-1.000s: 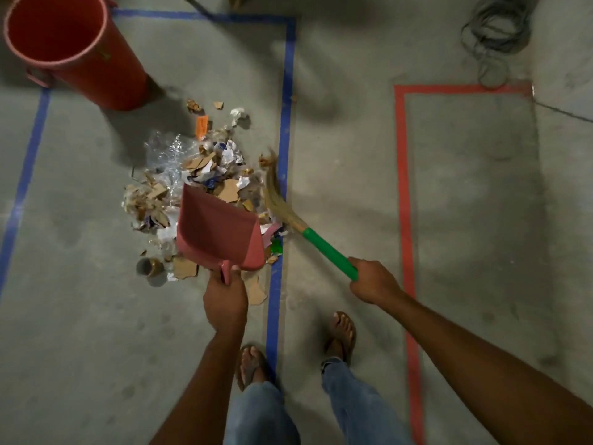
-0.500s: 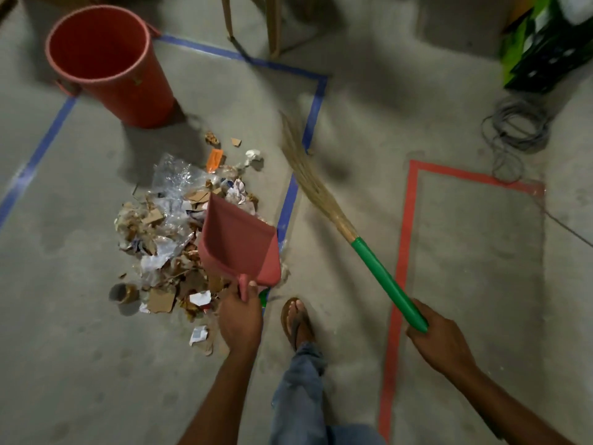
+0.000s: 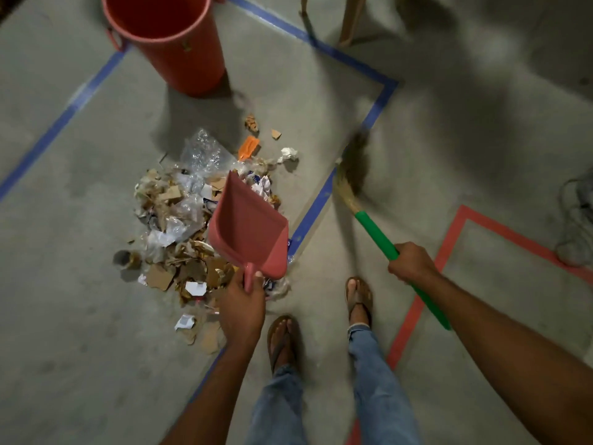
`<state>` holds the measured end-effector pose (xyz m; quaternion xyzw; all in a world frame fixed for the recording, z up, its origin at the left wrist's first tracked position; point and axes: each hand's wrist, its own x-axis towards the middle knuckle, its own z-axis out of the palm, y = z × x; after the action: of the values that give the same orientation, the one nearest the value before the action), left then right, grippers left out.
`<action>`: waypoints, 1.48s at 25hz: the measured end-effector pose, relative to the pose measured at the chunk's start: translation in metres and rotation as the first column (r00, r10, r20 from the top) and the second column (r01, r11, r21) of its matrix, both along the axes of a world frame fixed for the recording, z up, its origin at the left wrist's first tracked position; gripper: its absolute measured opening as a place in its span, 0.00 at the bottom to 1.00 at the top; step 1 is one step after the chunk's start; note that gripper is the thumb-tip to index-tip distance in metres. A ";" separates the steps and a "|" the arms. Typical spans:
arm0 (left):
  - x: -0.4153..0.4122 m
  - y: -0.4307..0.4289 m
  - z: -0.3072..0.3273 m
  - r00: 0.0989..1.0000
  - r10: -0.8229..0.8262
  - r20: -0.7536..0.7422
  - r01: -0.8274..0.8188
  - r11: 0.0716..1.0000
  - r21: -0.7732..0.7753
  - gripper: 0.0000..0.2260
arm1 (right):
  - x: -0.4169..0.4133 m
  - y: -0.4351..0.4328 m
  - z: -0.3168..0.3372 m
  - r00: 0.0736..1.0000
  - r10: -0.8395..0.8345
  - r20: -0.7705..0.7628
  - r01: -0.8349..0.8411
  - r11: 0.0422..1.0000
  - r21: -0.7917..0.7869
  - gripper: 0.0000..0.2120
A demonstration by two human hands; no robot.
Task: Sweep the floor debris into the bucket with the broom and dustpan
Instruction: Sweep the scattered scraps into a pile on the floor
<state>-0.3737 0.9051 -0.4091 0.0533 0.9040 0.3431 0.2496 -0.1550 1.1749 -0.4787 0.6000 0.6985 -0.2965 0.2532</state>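
nearest the camera, two legs in blue jeans [image 3: 382, 380] end in sandalled feet [image 3: 282, 338] planted on the grey concrete floor [image 3: 80, 316]. just ahead of them the left hand [image 3: 244, 303] has its fingers curled round the stub handle of the red dustpan [image 3: 248, 226], thumb laid along the top. the pan is tilted, its open mouth pointing away from the person, over the right edge of the debris pile [image 3: 179, 213]; whether its lip touches the floor cannot be told. the right hand [image 3: 412, 263] is wrapped in a fist around the green handle of the broom [image 3: 375, 232], part of the handle sticking out behind the fist. the straw bristles [image 3: 349, 175] are blurred and sit on the far side of the blue tape line [image 3: 314, 210] from the pile, apart from the debris. the pile is torn cardboard, white paper and crumpled clear plastic [image 3: 202, 152], with an orange scrap [image 3: 248, 147] and a ball of white paper [image 3: 288, 154] at its far edge and a small roll [image 3: 123, 258] lying at its left. a red tape outline [image 3: 449, 242] runs to the right of the right hand, and a coil of cable [image 3: 577, 220] lies at the right edge. beyond the pile, well apart from it, the red bucket [image 3: 179, 49] stands upright with its mouth open, inside the blue tape corner. wooden legs [image 3: 349, 20] stand farthest off.
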 end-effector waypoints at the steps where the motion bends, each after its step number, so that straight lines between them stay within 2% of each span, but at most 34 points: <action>1: 0.003 0.008 0.000 0.999 0.040 0.001 -0.040 0.999 -0.025 0.13 | 0.000 -0.001 0.004 0.998 0.066 -0.017 -0.066 0.998 -0.016 0.20; 3: 0.010 0.019 -0.002 0.996 0.092 0.008 -0.091 0.992 -0.086 0.14 | 0.019 -0.012 0.021 0.984 0.171 -0.051 -0.173 0.984 -0.034 0.25; 6: 0.021 0.044 -0.007 0.981 0.183 0.060 -0.177 0.980 -0.094 0.16 | 0.075 -0.020 0.056 0.971 0.227 -0.077 -0.227 0.974 0.006 0.32; 10: 0.016 0.085 0.003 0.948 0.305 0.095 -0.299 0.951 -0.076 0.17 | 0.101 0.037 0.075 0.974 0.227 -0.015 -0.222 0.964 0.145 0.30; 12: 0.006 0.100 0.006 0.940 0.333 0.069 -0.330 0.942 -0.056 0.15 | 0.074 0.079 0.070 0.971 0.240 -0.019 -0.230 0.949 0.213 0.29; 14: -0.005 0.111 0.004 0.933 0.357 0.053 -0.356 0.934 -0.015 0.14 | 0.024 0.126 0.052 0.944 0.329 -0.032 -0.309 0.912 0.270 0.28; 18: -0.019 0.115 -0.006 0.917 0.397 0.024 -0.397 0.918 0.003 0.13 | -0.119 0.203 0.017 0.893 0.449 0.033 -0.444 0.868 0.221 0.22; 20: -0.019 0.111 -0.012 0.904 0.428 0.025 -0.428 0.904 0.002 0.13 | -0.178 0.207 0.013 0.837 0.537 0.105 -0.547 0.821 0.162 0.19; 22: -0.017 0.105 -0.012 0.881 0.473 0.020 -0.473 0.881 -0.017 0.13 | -0.210 0.180 0.018 0.735 0.663 0.143 -0.678 0.726 0.117 0.18; 24: -0.014 0.097 -0.010 0.869 0.493 0.038 -0.492 0.870 -0.037 0.13 | -0.215 0.140 0.028 0.673 0.732 0.106 -0.739 0.670 0.068 0.17; 27: -0.009 0.082 -0.002 0.850 0.520 0.081 -0.517 0.854 -0.049 0.11 | -0.170 0.087 0.042 0.720 0.694 0.006 -0.694 0.720 0.022 0.18; 29: -0.012 0.073 0.010 0.840 0.535 0.088 -0.530 0.845 -0.074 0.11 | -0.125 0.070 0.061 0.778 0.628 -0.034 -0.623 0.777 0.085 0.25; 32: -0.021 0.067 0.024 0.830 0.551 0.088 -0.541 0.834 -0.109 0.12 | -0.067 0.082 0.095 0.825 0.565 -0.011 -0.555 0.815 0.166 0.33; 34: -0.025 0.067 0.025 0.835 0.543 0.088 -0.537 0.839 -0.083 0.12 | -0.064 0.107 0.104 0.842 0.539 -0.005 -0.526 0.824 0.212 0.33; 37: -0.030 0.073 0.020 0.831 0.551 0.075 -0.545 0.834 -0.087 0.12 | -0.122 0.154 0.091 0.824 0.567 -0.020 -0.539 0.794 0.281 0.31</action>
<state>-0.4040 0.9781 -0.3888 -0.2323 0.8783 0.3741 0.1860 -0.2770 1.3285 -0.3874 0.3815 0.8884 -0.1445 0.2106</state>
